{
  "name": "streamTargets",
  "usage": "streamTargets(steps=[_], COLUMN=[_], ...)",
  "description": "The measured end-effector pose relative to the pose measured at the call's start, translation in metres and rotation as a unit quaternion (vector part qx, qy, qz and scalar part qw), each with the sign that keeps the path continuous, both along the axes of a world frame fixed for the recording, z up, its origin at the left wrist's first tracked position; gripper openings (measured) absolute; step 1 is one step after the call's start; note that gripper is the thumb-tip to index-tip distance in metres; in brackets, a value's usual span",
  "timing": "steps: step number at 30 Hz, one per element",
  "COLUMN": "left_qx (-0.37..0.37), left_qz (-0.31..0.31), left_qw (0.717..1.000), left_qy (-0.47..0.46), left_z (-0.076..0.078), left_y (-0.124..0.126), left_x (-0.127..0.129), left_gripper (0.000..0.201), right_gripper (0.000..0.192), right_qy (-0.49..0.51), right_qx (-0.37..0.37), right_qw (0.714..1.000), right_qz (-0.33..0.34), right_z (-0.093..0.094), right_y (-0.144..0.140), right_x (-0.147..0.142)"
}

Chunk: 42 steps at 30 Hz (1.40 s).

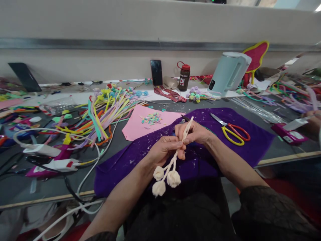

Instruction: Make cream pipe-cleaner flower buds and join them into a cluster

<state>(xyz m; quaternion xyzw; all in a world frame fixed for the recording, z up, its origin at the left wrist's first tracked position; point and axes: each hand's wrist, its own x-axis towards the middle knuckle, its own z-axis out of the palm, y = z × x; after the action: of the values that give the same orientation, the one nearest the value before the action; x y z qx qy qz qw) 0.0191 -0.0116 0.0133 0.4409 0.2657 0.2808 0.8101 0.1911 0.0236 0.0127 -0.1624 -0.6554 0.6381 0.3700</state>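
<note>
Between my two hands is a cream pipe-cleaner flower stem (pixel 173 163), its twisted strands fanning into fuzzy balls at the lower end, which hang toward my lap. My left hand (pixel 164 147) pinches the stem from the left, thumb on top. Just above it, my right hand (pixel 194 133) has its fingers closed round the upper part, and the pale tip pokes out past them. Beneath both hands lies a purple cloth (pixel 130 167). Scissors with red and yellow handles (pixel 234 132) rest on the cloth to the right, blades slightly apart.
Pink sheet (pixel 132 127) with small coloured clippings (pixel 152 118) lies ahead. Bundled pipe cleaners (pixel 100 117), white cables (pixel 96 164) and magenta glue guns (pixel 61 152) crowd the left. Behind stand a phone (pixel 156 73), brown bottle (pixel 184 77) and pale kettle (pixel 228 73). Another person's hand (pixel 314 120) shows far right.
</note>
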Motion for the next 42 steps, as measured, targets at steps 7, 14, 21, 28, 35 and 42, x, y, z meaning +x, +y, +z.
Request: streamTargets(steps=[7,14,21,28,35,42], left_qx=[0.08,0.12,0.093,0.08,0.014,0.109], left_qz=[0.076,0.179,0.152,0.078,-0.014,0.124], left_qw=[0.991,0.973,0.98,0.992,1.0,0.984], left_qy=[0.077,0.088,0.088,0.053,0.003,0.064], left_z=[0.005,0.007,0.008,0.003,-0.003,0.005], left_y=[-0.002,-0.001,-0.003,0.0,0.002,-0.001], left_x=[-0.002,0.0,-0.002,-0.004,-0.002,-0.002], left_gripper=[0.018,0.014,0.018,0.018,0.021,0.019], right_gripper=[0.017,0.014,0.015,0.016,0.017,0.013], right_qy=[-0.004,0.022,0.024,0.028,0.017,-0.002], right_qx=[0.026,0.009,-0.024,-0.021,-0.037,-0.054], right_qw=[0.998,0.993,0.996,0.999,0.999,0.994], right_qz=[-0.058,-0.112,-0.082,-0.04,-0.035,-0.098], right_z=[0.002,-0.001,-0.001,-0.007,-0.006,-0.001], right_y=[0.001,0.002,0.002,0.005,0.001,-0.002], right_x=[0.001,-0.004,-0.001,-0.002,0.0,0.0])
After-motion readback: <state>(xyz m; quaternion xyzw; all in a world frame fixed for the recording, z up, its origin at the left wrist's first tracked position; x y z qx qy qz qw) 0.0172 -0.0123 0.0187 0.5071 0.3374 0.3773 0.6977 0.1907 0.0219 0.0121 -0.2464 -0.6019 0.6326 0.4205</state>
